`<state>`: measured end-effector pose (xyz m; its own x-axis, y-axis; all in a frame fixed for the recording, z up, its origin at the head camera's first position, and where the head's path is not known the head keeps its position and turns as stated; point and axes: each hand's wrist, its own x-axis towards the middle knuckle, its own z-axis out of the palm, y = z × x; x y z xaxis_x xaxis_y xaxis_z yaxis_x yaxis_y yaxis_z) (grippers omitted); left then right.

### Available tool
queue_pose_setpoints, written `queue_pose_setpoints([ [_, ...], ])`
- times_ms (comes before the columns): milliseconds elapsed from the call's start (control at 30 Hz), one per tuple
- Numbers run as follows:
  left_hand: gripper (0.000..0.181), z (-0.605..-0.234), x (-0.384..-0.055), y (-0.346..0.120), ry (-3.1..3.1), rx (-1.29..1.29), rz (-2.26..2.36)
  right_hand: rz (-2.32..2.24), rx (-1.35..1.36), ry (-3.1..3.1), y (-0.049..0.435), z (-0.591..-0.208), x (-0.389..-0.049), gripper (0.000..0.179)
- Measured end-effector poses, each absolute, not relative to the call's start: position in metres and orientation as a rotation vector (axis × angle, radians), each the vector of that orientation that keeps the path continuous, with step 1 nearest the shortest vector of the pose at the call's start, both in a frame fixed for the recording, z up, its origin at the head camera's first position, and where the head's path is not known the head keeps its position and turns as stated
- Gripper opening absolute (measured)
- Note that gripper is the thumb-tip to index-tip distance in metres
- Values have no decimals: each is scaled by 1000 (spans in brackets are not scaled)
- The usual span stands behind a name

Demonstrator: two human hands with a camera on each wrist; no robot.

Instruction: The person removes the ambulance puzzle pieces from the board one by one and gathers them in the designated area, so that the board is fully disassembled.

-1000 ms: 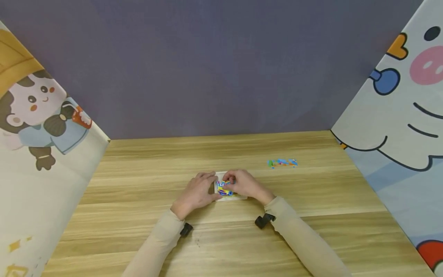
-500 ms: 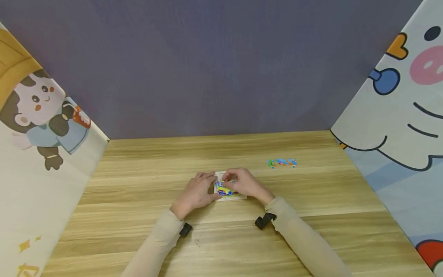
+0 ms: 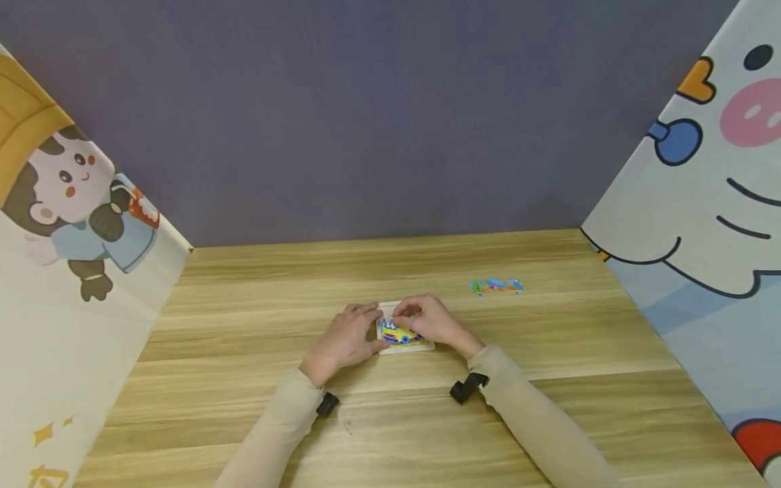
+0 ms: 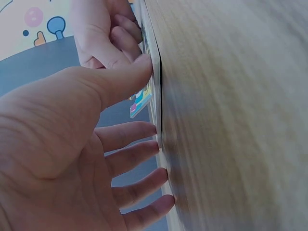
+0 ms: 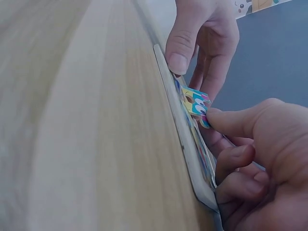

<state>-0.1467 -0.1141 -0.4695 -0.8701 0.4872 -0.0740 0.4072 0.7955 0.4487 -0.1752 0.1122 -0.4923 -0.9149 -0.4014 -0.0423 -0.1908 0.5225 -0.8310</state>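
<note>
A small jigsaw puzzle in a pale tray (image 3: 417, 349) lies on the wooden table, its picture showing a yellow vehicle (image 3: 393, 334). Spread along the tray's left side, my left hand (image 3: 348, 335) touches the edge with nearly straight fingers, its thumb (image 4: 130, 79) pressing at the front rim. My right hand (image 3: 434, 322) is over the right part of the tray. Between thumb and forefinger it pinches a puzzle piece (image 5: 195, 102) with cartoon eyes on blue and yellow. That piece stands tilted up from the picture. The right hand hides part of the tray in the head view.
Several loose puzzle pieces (image 3: 496, 285) lie in a row further back on the right of the table (image 3: 549, 312). A dark panel (image 3: 390, 135) stands behind the table, with cartoon-printed panels at both sides.
My right hand has moved very slightly up and right at the tray, and more of the yellow vehicle shows beneath it. The left hand stays at the tray's edge.
</note>
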Motion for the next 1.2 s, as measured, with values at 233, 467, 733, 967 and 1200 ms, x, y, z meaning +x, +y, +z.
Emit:
queue_pose_setpoints([
  [233,65,-471,-147,-114,2812,716,630,-1372,-499,2509,113,-494,-175,9],
  [467,66,-471,-147,-113,2810,693,647,-1431,-428,2521,113,-494,-175,11],
  [733,67,-469,-146,-112,2816,684,642,-1496,-366,2502,122,-493,-174,18],
  [967,67,-468,-145,-113,2827,688,632,-1504,-356,2507,133,-492,-174,18],
  [1200,66,-471,-145,-114,2831,702,624,-1511,-305,2543,147,-492,-173,20],
])
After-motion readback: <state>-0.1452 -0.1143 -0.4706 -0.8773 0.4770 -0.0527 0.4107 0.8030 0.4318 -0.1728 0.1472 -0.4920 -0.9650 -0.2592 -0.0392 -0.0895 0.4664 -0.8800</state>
